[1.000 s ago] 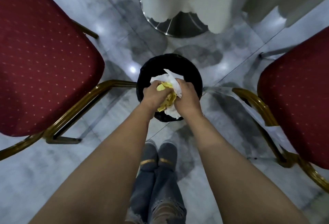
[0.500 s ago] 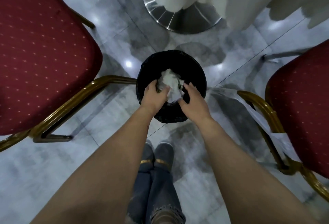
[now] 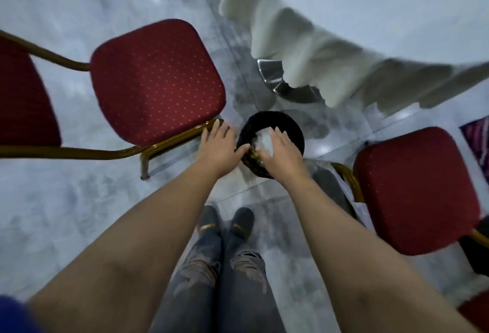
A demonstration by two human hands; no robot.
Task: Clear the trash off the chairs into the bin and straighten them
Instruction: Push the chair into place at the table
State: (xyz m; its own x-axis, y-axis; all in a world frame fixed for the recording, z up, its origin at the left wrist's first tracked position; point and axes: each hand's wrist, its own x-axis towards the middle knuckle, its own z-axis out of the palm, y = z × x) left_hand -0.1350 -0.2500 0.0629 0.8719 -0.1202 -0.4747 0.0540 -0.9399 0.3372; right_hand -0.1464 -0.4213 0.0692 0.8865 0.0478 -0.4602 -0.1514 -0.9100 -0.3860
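A round black bin point(image 3: 288, 126) stands on the floor between two red chairs. White crumpled paper trash point(image 3: 260, 142) lies inside it. My left hand point(image 3: 218, 146) hovers flat over the bin's left rim, fingers spread, holding nothing. My right hand point(image 3: 281, 152) is spread over the bin's near side, partly covering the paper, also holding nothing. The left red chair point(image 3: 156, 81) with gold frame has a bare seat. The right red chair point(image 3: 415, 189) also shows a bare seat.
A table with a white draped cloth point(image 3: 317, 65) and a shiny metal base point(image 3: 288, 86) stands just beyond the bin. My feet point(image 3: 227, 221) are on the grey marble floor. A clear plastic sheet point(image 3: 352, 195) hangs by the right chair's frame.
My hands let go of the white and yellow trash into the bin and opened flat above it. The view has pulled back and up, showing more of both chairs.
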